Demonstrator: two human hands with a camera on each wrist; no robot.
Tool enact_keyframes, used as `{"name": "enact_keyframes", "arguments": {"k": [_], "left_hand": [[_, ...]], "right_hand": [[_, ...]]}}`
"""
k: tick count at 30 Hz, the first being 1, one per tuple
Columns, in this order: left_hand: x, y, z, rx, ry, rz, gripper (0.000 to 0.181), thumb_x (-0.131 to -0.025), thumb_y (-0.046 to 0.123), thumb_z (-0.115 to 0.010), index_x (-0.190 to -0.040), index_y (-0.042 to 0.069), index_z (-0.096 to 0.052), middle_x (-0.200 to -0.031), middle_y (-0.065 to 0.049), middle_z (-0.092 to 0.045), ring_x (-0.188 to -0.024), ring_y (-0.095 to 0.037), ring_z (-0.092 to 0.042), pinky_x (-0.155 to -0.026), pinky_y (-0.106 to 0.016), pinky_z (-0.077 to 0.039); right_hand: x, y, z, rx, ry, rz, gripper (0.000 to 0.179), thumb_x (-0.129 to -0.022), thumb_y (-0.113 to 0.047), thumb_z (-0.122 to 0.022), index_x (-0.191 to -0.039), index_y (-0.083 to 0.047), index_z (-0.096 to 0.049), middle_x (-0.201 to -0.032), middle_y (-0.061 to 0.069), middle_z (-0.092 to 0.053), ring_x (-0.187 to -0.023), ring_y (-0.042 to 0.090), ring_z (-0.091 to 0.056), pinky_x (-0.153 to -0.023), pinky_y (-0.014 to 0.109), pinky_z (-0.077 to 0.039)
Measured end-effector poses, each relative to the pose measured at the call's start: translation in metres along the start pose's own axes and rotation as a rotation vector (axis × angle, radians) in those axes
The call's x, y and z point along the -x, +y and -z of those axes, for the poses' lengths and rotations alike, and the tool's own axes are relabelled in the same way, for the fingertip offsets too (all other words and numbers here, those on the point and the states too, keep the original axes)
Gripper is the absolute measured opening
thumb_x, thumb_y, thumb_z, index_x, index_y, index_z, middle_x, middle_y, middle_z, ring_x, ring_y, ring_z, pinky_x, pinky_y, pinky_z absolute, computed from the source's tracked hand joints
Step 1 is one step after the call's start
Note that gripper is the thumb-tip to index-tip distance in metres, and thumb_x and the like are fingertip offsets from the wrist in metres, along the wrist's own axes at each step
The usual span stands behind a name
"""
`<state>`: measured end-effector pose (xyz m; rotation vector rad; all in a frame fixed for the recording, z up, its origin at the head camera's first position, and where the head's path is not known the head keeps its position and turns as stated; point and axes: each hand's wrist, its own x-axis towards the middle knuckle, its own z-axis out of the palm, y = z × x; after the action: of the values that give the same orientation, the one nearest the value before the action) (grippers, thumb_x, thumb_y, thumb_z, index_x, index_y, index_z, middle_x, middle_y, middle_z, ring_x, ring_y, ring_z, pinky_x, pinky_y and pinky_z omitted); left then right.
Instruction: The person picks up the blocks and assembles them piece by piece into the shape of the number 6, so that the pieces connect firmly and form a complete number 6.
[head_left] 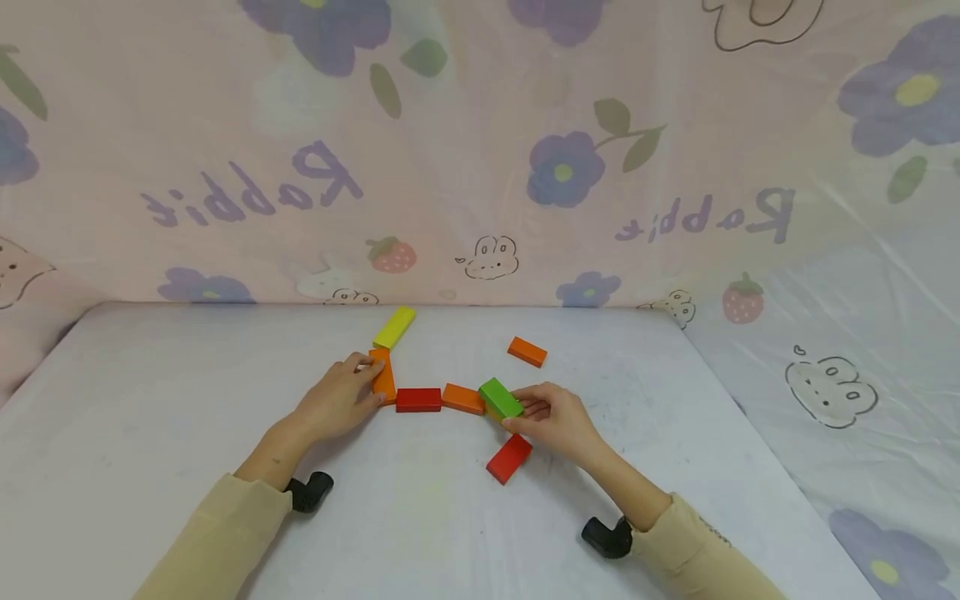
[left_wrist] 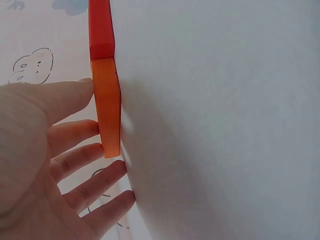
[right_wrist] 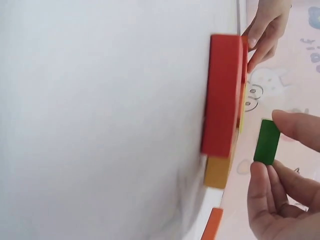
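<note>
My left hand [head_left: 333,404] grips an orange block [head_left: 384,383] at the left end of a curved row, thumb and fingertips against it in the left wrist view. Between the thumb and fingers of my right hand [head_left: 558,417] a green block [head_left: 500,398] is pinched, raised above the table. Beneath it a dark yellow block [right_wrist: 217,172] is mostly hidden in the head view. A red block [head_left: 418,400] and another orange block [head_left: 462,398] lie in the row between the hands. Nearer to me, below the green block, lies a second red block [head_left: 509,459].
A bright yellow block [head_left: 394,327] lies beyond the left hand, at the row's far end. One loose orange block [head_left: 527,352] sits apart at the back right. Behind the white table [head_left: 420,517] hangs a patterned curtain [head_left: 450,183].
</note>
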<state>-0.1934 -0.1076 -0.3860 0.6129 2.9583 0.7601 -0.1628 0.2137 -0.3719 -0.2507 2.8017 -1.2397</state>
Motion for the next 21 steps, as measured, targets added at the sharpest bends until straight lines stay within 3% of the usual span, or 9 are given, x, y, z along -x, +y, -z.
{"name": "enact_keyframes", "arguments": {"k": [21], "left_hand": [[0.001, 0.000, 0.001, -0.005, 0.004, 0.000, 0.051, -0.094, 0.021, -0.060, -0.137, -0.004, -0.049, -0.134, -0.020, -0.047, -0.116, -0.040, -0.048, -0.095, -0.054, -0.046]], "right_hand": [[-0.007, -0.035, -0.034, -0.062, -0.099, 0.108, 0.035, -0.077, -0.017, -0.080, -0.108, -0.003, -0.071, -0.096, 0.005, -0.065, -0.081, 0.012, -0.060, -0.071, 0.019, -0.052]]}}
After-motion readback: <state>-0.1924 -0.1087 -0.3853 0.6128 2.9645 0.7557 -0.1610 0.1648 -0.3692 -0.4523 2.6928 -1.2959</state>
